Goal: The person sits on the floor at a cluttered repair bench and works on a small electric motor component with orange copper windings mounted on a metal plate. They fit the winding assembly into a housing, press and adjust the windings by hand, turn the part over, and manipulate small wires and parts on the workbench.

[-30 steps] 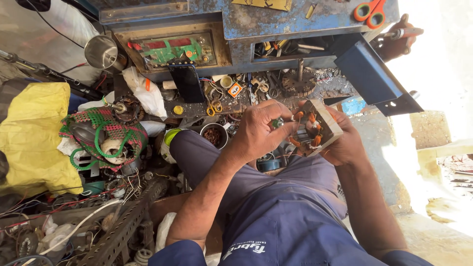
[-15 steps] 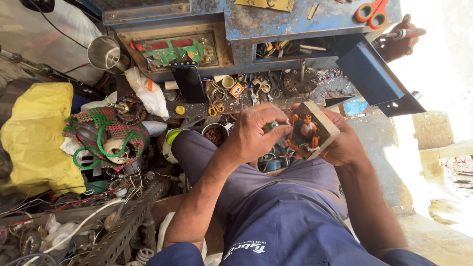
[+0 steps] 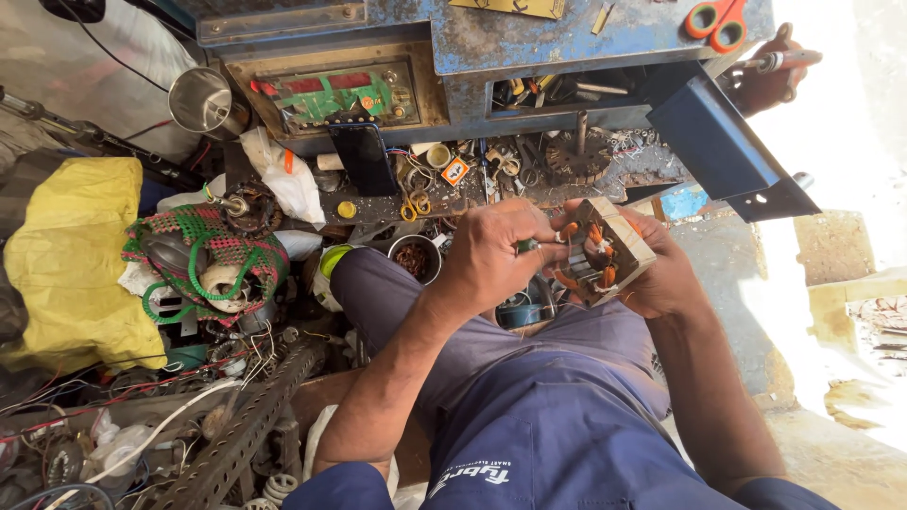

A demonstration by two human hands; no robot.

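Observation:
My right hand [image 3: 673,279] holds a square motor stator [image 3: 605,250] with copper windings and orange-sleeved wires, tilted over my lap. My left hand [image 3: 496,257] is closed around a small green-handled tool [image 3: 527,246] whose tip reaches into the stator's windings. Both hands are in front of my knees, which are in blue trousers [image 3: 529,397]. The tool's tip is hidden among the wires.
A worn blue workbench [image 3: 567,42] with an open drawer, orange scissors [image 3: 715,21], a black phone [image 3: 364,156], a metal cup [image 3: 201,99] and a small bowl [image 3: 414,257]. Another person's hand [image 3: 763,80] holds a tool at top right. Yellow cloth [image 3: 71,255], green mesh, wires and scrap lie at left.
Both hands and the stator have stayed in nearly the same place; my left hand has shifted the tool slightly against the windings.

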